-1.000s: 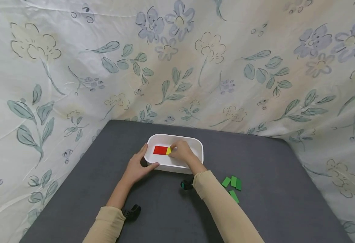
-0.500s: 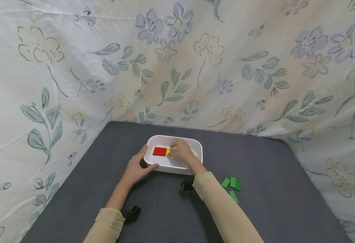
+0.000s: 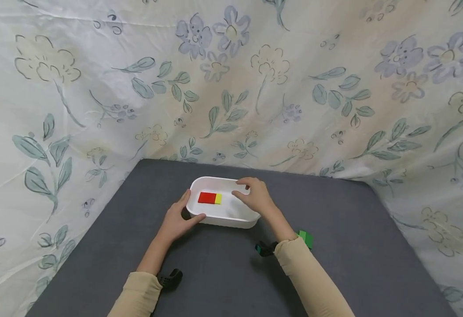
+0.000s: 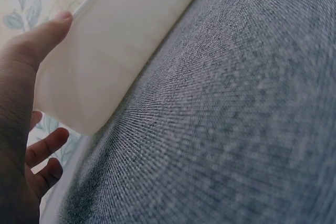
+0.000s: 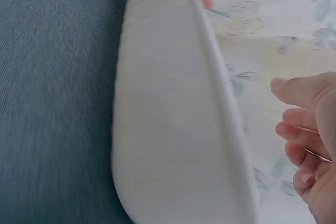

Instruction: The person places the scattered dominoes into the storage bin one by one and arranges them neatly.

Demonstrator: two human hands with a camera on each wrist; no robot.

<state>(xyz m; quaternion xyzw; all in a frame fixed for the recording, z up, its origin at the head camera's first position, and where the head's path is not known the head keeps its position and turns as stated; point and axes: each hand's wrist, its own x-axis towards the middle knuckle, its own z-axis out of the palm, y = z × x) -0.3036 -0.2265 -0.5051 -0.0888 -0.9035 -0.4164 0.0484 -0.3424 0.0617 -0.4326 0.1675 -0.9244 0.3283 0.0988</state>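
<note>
Head view: a white, round-cornered plastic tray stands at the centre of the frame on a dark grey cloth-covered table. Inside it, left of the tray's middle, lie a flat red rectangular piece and a narrow yellow piece, edge to edge; whether they are joined I cannot tell. The left hand spans the tray's near left corner, thumb along the front wall and fingers at the left end, seemingly steadying it. The right hand is above the tray's right end, thumb and forefinger well apart with nothing between them.

The step in hand looks like laying pieces in a row, the yellow one apparently placed. Adding another would call for the right hand to clear the rim and reach the flat green pieces, right of centre in the lower frame, partly hidden by the right sleeve.
</note>
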